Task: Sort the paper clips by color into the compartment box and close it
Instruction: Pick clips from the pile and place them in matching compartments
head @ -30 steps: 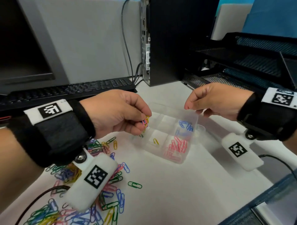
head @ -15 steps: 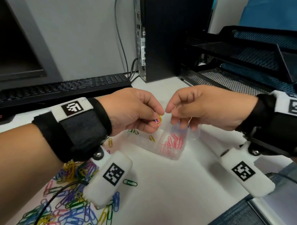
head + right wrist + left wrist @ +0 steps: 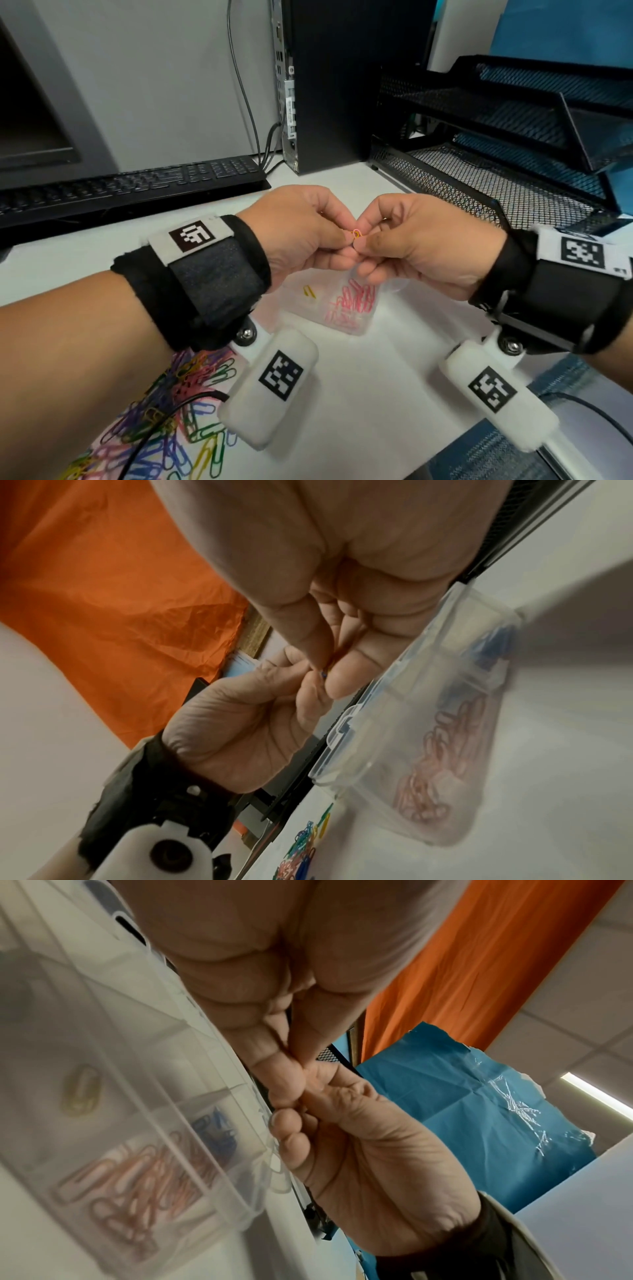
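Both hands pinch clips | left hand, right hand, clips above compartment box | no legible writing

Pink clips and one yellow clip lie in the clear box. Blue clips fill another compartment. The heap mixes purple, green, yellow, pink, blue on the white table.

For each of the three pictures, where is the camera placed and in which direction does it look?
Head: worn on the head, looks down at left hand and right hand pinching small clips above the compartment box; both forearms show.
Left wrist: looks upward along the left palm toward the right hand.
Right wrist: looks upward along the right palm toward the left hand.
All share the box and its pink clips.
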Available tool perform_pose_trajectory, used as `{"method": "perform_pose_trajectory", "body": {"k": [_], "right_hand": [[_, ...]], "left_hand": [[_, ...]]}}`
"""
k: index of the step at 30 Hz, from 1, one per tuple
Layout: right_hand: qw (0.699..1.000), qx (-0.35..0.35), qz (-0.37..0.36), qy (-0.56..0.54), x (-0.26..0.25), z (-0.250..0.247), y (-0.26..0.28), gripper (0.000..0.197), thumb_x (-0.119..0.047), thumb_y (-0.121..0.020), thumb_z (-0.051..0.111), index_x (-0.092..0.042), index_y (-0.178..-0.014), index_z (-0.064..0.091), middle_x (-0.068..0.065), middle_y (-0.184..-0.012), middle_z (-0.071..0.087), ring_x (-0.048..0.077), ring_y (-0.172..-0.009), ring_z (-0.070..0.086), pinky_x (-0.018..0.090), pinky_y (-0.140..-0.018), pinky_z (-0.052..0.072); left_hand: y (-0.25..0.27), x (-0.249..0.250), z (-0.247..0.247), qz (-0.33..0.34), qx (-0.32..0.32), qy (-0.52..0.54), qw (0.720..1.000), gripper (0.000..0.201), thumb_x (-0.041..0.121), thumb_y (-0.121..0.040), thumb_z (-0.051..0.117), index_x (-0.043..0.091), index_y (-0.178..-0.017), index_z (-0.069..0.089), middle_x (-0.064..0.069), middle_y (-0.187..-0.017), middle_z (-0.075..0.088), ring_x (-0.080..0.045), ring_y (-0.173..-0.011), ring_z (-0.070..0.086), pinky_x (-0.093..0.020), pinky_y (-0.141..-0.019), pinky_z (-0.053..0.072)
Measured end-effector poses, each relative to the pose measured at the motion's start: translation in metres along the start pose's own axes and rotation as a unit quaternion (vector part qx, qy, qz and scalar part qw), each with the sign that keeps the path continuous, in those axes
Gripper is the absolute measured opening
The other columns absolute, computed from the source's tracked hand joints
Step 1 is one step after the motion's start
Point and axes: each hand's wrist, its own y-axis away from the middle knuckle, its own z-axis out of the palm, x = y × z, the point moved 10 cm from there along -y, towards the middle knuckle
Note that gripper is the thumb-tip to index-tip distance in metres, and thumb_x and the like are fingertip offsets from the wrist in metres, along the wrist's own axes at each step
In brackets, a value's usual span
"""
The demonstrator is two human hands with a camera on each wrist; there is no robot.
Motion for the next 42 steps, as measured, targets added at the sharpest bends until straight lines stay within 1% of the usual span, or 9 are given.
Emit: {"method": "perform_pose_trajectory", "body": {"k": [6,13,16,20,24,28,35,39,42], "right_hand": [[1.0,0.001,0.006,-0.008,0.005,0.001,0.0,0.007,0.007,-0.087,0.061,0.0,-0.09,0.059,0.02,-0.072,0.069,0.017,-0.053,0.067,0.024,-0.051,0.058],[0.999,-0.021,0.036,0.031,0.008,0.003,0.0,0.011,0.002,-0.093,0.053,-0.006,-0.09,0.059,0.018,-0.074,0.07,0.021,-0.055,0.067,0.026,-0.049,0.056],[0.992,-0.017,0.004,0.126,-0.002,-0.001,-0.001,0.011,0.003,-0.091,0.055,-0.004,-0.086,0.062,0.014,-0.071,0.068,0.018,-0.049,0.063,0.027,-0.045,0.05],[0.958,-0.034,-0.023,0.285,-0.01,0.003,-0.002,0.013,0.001,-0.086,0.06,-0.005,-0.085,0.071,0.013,-0.069,0.067,0.017,-0.052,0.058,0.027,-0.046,0.043],[0.96,-0.031,-0.014,0.279,-0.014,0.003,-0.007,0.015,0.006,-0.087,0.055,0.0,-0.087,0.069,0.007,-0.066,0.065,0.017,-0.049,0.058,0.028,-0.045,0.047],[0.96,-0.024,-0.019,0.277,-0.018,0.001,-0.01,0.014,0.006,-0.087,0.055,0.0,-0.087,0.067,0.007,-0.069,0.065,0.016,-0.048,0.058,0.028,-0.046,0.046],[0.926,-0.053,-0.045,0.37,-0.025,0.01,-0.005,0.014,-0.008,-0.087,0.06,-0.016,-0.082,0.07,0.001,-0.072,0.068,0.01,-0.055,0.061,0.024,-0.048,0.045],[0.935,-0.047,-0.047,0.348,-0.027,0.004,-0.003,0.013,-0.007,-0.088,0.06,-0.014,-0.084,0.07,0.008,-0.078,0.071,0.013,-0.057,0.061,0.027,-0.049,0.045],[0.942,-0.055,-0.041,0.328,-0.023,0.004,-0.002,0.011,-0.007,-0.087,0.061,-0.013,-0.084,0.07,0.007,-0.074,0.07,0.015,-0.058,0.06,0.029,-0.051,0.045]], "left_hand": [[0.0,-0.003,-0.002,0.003,0.012,-0.03,0.999,0.021,-0.017,-0.08,0.06,0.004,-0.079,0.059,-0.013,-0.063,0.06,-0.018,-0.053,0.064,-0.025,-0.052,0.057],[-0.001,-0.007,-0.004,-0.009,0.005,-0.04,0.999,0.022,-0.018,-0.081,0.057,0.004,-0.08,0.058,-0.012,-0.062,0.058,-0.017,-0.05,0.062,-0.024,-0.048,0.056],[-0.001,-0.009,-0.012,-0.012,0.012,-0.043,0.999,0.021,-0.017,-0.081,0.059,0.003,-0.08,0.058,-0.016,-0.067,0.058,-0.018,-0.051,0.06,-0.025,-0.05,0.056],[0.001,-0.009,-0.022,-0.013,0.02,-0.042,0.999,0.02,-0.016,-0.082,0.059,0.003,-0.08,0.058,-0.02,-0.072,0.061,-0.018,-0.05,0.061,-0.024,-0.05,0.056],[0.004,-0.009,-0.025,-0.013,0.02,-0.038,0.999,0.019,-0.016,-0.082,0.06,0.003,-0.081,0.058,-0.02,-0.073,0.061,-0.017,-0.05,0.061,-0.024,-0.05,0.057],[0.006,-0.009,-0.028,-0.014,0.021,-0.042,0.999,0.018,-0.016,-0.082,0.06,0.002,-0.083,0.059,-0.018,-0.069,0.062,-0.018,-0.051,0.061,-0.024,-0.049,0.056],[0.008,-0.007,-0.033,-0.001,0.019,-0.055,0.998,0.014,-0.014,-0.083,0.061,0.0,-0.086,0.061,-0.016,-0.066,0.064,-0.018,-0.051,0.063,-0.024,-0.049,0.055],[0.007,-0.007,-0.026,0.0,0.008,-0.056,0.998,0.015,-0.015,-0.084,0.058,0.0,-0.086,0.061,-0.018,-0.069,0.063,-0.018,-0.052,0.064,-0.024,-0.051,0.057],[0.005,-0.006,-0.024,0.001,0.007,-0.052,0.999,0.015,-0.015,-0.084,0.058,-0.002,-0.088,0.062,-0.02,-0.072,0.063,-0.019,-0.053,0.065,-0.026,-0.053,0.058]]}}
